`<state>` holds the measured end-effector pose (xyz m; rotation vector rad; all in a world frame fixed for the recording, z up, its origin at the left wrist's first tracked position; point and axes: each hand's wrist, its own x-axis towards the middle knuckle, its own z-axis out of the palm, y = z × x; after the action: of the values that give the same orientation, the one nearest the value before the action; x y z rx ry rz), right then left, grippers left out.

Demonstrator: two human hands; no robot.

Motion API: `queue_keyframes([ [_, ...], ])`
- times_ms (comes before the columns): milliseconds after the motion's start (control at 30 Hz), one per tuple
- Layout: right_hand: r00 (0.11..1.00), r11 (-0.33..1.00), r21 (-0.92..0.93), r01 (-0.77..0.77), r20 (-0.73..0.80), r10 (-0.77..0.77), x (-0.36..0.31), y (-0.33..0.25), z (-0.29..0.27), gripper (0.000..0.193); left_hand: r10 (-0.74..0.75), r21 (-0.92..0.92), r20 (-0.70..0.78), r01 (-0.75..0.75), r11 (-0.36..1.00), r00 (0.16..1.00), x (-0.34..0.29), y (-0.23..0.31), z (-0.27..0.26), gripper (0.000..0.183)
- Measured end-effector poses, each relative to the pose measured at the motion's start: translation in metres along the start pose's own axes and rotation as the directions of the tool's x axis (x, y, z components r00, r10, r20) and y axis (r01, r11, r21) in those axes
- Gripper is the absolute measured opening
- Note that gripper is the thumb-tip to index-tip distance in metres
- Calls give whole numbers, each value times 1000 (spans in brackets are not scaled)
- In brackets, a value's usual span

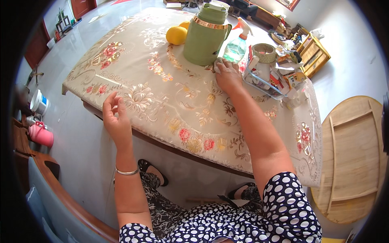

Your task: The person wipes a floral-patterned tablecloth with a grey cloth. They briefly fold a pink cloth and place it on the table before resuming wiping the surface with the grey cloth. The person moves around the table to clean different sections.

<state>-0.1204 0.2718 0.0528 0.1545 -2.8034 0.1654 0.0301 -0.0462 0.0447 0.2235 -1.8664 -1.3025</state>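
My right hand [229, 76] reaches far over the table and presses a crumpled pale cloth [218, 65] onto the tablecloth [174, 95]. Just beyond it stands a green thermos jug [202, 42] with a copper-coloured band. A spray bottle [234, 49] with an orange and white head and greenish liquid is close behind my fingers. My left hand [116, 115] hovers by the near left edge of the table, its fingers loosely bent and apart, holding nothing.
Yellow fruits [176, 35] lie left of the jug. A clear basket [265, 83] of small packages and a tape roll [263, 53] are to the right. A round wooden board [352, 158] leans at the right; a pink bucket [41, 135] and a wooden-framed chair [77, 206] are at the left.
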Motion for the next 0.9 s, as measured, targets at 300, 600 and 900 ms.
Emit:
queue_keyframes([
  [300,903,898,149,414,60,-426,-127,-23,-53,54,24,14,-19,-23,1000,1000,4,-5,2,22],
  [600,943,930,189,315,47,-329,-281,30,-128,55,-3,22,-29,4,1000,1000,-2,-19,2,23],
  [900,794,795,-93,-600,-188,577,-418,276,-160,38,-183,-315,-89,147,938,979,-2,-30,-27,23],
])
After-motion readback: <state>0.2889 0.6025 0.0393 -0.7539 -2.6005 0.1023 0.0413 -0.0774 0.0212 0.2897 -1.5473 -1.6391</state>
